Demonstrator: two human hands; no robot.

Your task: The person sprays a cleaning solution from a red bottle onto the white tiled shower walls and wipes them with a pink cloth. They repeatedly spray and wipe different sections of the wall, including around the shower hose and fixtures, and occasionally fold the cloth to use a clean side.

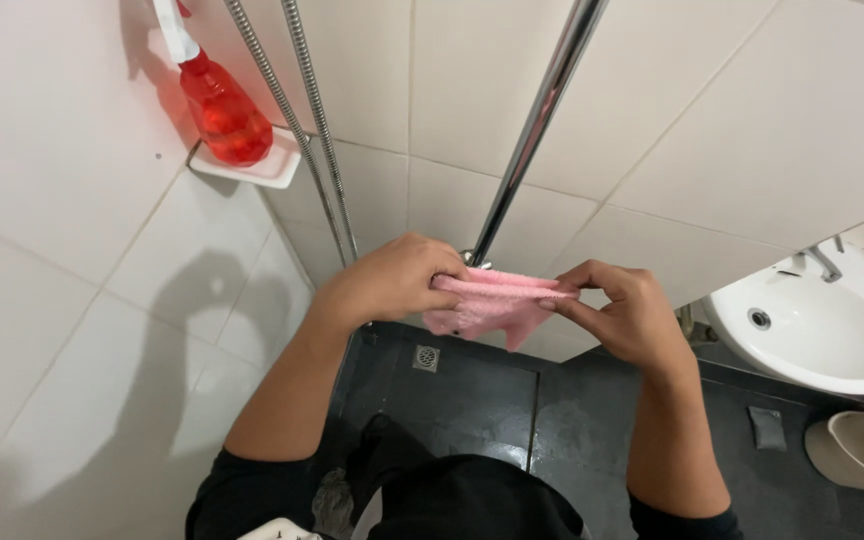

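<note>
Both hands pinch a small pink cloth (492, 302) held in mid-air before the white tiled wall: the left hand (392, 280) is clenched around one end and the right hand (617, 315) nips the opposite edge between thumb and fingertips, so it is stretched between them with a corner drooping. It looks fluffy, limp and light, best held by its edges. A chrome pole (537, 125) rises just behind it, a red spray bottle (220, 105) sits on a corner shelf, and a white basin (812, 325) lies to the right.
</note>
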